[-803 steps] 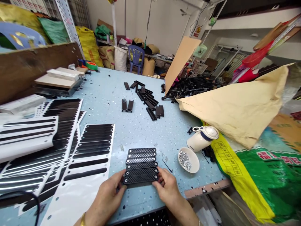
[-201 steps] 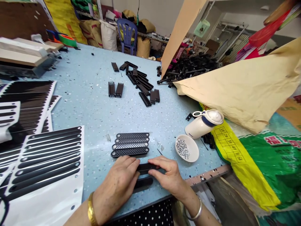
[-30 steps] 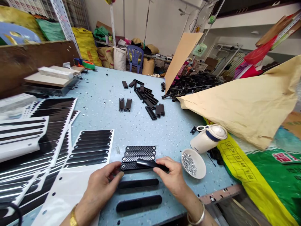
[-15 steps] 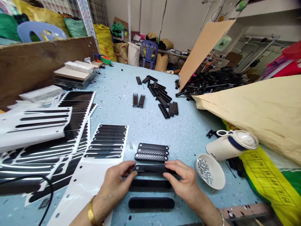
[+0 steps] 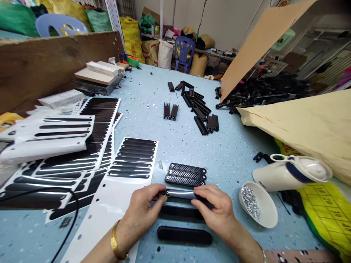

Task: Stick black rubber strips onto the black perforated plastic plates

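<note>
My left hand [image 5: 145, 207] and my right hand [image 5: 215, 210] press a glossy black sticker strip [image 5: 179, 193] onto a black plastic bar lying on the blue table [image 5: 142, 109]. Fingertips of both hands rest on the strip's ends. Just beyond it lie three bare lattice bars [image 5: 185, 174] side by side. Two bars with smooth black tops [image 5: 184, 235] lie nearer to me, one partly under my hands. A white sticker sheet [image 5: 128, 160] with black strips lies to the left of my left hand.
A white bowl of small silver screws [image 5: 257, 204] and a tipped white jug [image 5: 290, 171] sit at the right. More sticker sheets [image 5: 55, 146] pile at the left. Loose black bars [image 5: 197, 109] lie further back, beside a tan paper sack [image 5: 301, 120]. A black cable [image 5: 71, 215] crosses the near left.
Half a second ago the bar under my hands still showed lattice at its left end; now the glossy strip covers it. My view has shifted left and closer.
</note>
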The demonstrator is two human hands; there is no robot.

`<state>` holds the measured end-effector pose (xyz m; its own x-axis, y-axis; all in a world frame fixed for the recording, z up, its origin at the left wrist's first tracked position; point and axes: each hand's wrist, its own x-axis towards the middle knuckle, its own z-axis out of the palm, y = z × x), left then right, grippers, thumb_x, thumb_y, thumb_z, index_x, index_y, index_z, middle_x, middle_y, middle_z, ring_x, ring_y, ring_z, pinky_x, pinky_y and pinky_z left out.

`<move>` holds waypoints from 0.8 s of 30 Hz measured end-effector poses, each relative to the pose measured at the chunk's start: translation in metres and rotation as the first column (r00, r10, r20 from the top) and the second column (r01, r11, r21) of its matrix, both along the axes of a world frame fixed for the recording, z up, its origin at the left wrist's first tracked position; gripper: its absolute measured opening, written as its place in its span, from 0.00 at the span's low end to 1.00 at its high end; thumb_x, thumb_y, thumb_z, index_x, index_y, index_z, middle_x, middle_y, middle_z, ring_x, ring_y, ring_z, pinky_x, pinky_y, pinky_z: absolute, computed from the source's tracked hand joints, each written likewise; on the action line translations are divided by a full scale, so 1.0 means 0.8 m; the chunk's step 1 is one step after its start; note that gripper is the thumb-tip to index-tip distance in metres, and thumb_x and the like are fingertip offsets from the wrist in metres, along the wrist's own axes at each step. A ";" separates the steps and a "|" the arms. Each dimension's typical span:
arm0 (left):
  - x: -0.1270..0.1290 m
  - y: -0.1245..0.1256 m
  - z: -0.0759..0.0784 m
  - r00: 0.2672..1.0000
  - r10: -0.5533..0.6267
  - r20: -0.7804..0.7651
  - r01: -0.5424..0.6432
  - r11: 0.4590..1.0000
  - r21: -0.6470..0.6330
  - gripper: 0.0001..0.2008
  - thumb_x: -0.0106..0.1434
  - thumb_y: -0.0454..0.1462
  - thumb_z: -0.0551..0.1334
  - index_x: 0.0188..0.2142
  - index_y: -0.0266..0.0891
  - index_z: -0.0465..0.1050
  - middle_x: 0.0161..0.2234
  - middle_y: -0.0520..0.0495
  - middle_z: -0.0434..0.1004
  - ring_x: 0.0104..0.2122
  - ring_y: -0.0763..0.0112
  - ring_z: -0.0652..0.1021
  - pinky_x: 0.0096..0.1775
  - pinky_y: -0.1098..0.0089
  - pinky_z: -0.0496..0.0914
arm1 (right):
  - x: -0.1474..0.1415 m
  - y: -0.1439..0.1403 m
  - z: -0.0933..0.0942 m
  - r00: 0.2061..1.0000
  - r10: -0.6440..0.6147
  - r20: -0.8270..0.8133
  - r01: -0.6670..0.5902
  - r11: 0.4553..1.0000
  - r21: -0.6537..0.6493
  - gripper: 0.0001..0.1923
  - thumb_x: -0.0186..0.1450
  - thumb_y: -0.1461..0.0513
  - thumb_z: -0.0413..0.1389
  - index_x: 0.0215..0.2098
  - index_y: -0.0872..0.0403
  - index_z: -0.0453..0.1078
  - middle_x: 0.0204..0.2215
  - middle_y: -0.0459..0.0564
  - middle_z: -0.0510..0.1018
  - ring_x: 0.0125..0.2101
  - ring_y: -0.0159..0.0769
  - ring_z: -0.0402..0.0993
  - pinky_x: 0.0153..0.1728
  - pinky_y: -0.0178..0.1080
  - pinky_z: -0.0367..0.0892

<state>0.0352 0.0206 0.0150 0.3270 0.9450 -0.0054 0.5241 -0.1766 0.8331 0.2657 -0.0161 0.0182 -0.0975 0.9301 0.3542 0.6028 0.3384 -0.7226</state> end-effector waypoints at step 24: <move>-0.003 -0.001 0.000 0.999 -0.036 0.001 0.036 0.994 0.098 0.07 0.60 0.34 0.60 0.37 0.41 0.75 0.30 0.53 0.81 0.29 0.70 0.80 0.33 0.69 0.74 | -0.003 -0.002 -0.005 0.999 0.041 0.036 -0.043 0.997 0.071 0.10 0.59 0.69 0.62 0.39 0.55 0.77 0.34 0.54 0.81 0.33 0.42 0.76 0.33 0.46 0.71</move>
